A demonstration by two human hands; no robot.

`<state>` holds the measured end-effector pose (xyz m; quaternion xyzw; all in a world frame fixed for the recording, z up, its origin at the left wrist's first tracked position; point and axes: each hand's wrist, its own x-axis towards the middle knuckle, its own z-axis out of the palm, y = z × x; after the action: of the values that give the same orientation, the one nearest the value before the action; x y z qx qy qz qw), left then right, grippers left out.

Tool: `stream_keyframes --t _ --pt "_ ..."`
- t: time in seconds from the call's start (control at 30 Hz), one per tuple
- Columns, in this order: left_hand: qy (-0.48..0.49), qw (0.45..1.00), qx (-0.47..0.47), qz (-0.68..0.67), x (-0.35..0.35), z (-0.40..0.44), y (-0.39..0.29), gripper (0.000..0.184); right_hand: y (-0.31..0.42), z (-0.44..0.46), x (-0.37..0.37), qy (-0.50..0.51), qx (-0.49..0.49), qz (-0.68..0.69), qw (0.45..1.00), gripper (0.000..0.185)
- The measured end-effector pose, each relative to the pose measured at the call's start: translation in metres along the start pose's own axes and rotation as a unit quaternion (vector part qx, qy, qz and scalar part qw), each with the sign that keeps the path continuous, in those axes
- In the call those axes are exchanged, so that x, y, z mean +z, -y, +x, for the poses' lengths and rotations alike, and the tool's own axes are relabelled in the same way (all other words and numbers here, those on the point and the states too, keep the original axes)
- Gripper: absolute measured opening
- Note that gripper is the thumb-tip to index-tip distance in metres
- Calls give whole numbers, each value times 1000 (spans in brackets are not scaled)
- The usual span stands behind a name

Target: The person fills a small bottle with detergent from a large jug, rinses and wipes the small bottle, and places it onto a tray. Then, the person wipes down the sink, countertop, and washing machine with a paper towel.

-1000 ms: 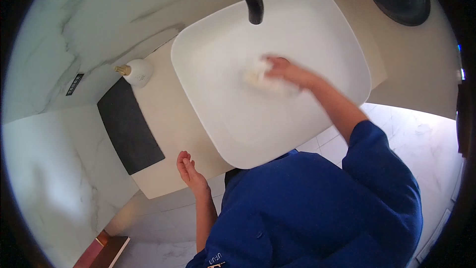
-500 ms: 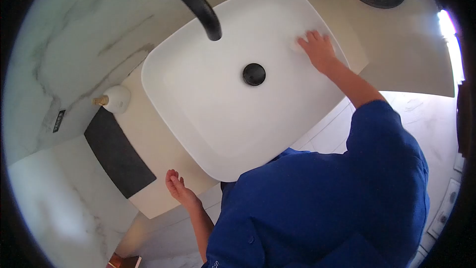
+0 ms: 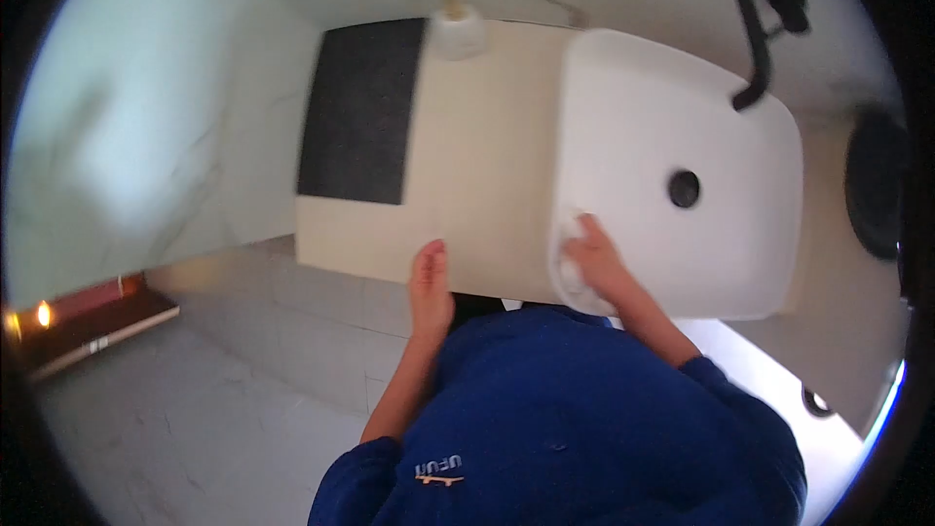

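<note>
My right hand (image 3: 596, 258) is at the near left corner inside the white washbasin (image 3: 682, 263), its fingers closed over a soft white piece, which looks like a cloth or tissue (image 3: 573, 273). Motion blur and the white basin make the cloth's outline hard to see. Beside the front edge of the beige countertop (image 3: 497, 185), my left hand (image 3: 430, 287) hangs with its fingers loosely extended and nothing in them. In the basin is a black drain cover (image 3: 685, 188). A black faucet (image 3: 755, 49) reaches over the basin from the wall.
A white soap dispenser (image 3: 457, 34) with a gold-coloured pump stands at the back of the countertop. Next to it lies a dark grey mat (image 3: 362, 112). A dark rounded object (image 3: 877, 183) is right of the basin. A brown shelf (image 3: 107, 326) with a small light sits low at left.
My right hand has gone from the basin's right side to its near left corner with the white cloth. The view has turned and shifted left; my left hand stays by the counter's front edge.
</note>
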<state>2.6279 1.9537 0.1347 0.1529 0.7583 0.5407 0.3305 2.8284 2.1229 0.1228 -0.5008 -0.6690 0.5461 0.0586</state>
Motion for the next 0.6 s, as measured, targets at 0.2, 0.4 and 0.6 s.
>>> stream_keyframes --t 0.2,0.4,0.6 --pt "29 997 15 -68 -64 19 9 27 121 -49 -15 1 9 297 955 43" --pt "6 991 -12 -134 -151 26 19 26 204 10 124 -22 -280 -183 942 46" --pt "-132 976 -146 -93 -240 -4 62 28 192 167 240 8 -499 -441 746 41"
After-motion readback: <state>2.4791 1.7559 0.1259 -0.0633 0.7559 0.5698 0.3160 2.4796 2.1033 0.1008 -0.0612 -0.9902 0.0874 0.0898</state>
